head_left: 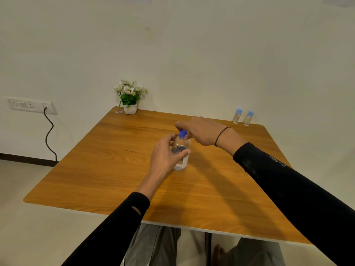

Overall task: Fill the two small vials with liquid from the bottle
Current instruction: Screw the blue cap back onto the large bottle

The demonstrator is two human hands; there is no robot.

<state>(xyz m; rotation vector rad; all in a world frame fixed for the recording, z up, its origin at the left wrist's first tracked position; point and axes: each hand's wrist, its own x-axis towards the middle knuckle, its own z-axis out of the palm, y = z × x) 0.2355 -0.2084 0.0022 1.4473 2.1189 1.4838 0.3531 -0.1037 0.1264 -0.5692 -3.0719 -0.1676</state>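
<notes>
A clear plastic bottle (181,150) with a blue cap (183,134) stands upright in the middle of the wooden table (115,169). My left hand (165,156) wraps around the bottle's body from the left. My right hand (201,131) reaches in from the right, and its fingers pinch the blue cap. Two small clear vials with light blue caps stand side by side at the table's far right edge against the wall: the left vial (237,116) and the right vial (248,118). Both vials are capped and far from my hands.
A white pot of artificial white flowers (129,97) stands at the far left corner of the table, with a small wrapper (119,111) beside it. A wall socket (30,105) with a black cable (49,135) is on the left wall. My knees show below the near table edge.
</notes>
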